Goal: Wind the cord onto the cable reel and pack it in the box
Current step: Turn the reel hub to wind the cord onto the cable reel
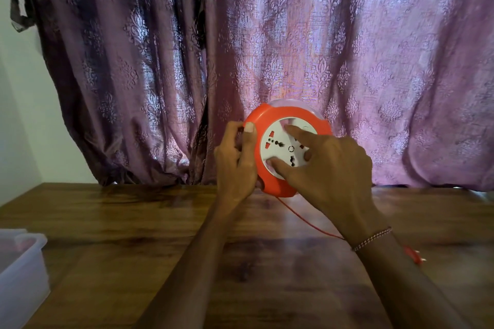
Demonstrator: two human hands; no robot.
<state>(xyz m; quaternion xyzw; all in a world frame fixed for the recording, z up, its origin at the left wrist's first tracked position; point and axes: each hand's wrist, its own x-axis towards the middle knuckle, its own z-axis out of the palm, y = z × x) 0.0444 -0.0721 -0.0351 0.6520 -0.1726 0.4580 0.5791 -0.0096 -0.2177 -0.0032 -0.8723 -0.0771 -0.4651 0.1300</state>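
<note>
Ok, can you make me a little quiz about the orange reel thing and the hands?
1. True or false: the red cord is fully wound into the cable reel.
2. Which hand grips the reel's orange rim? A) left hand B) right hand
3. Fill in: the plastic box sits on the wooden table at the person's far ____.

Key
1. False: a length of cord trails across the table to the plug.
2. A: the left hand holds the rim, while the right hand's fingers press on the white socket face.
3. Left.
</note>
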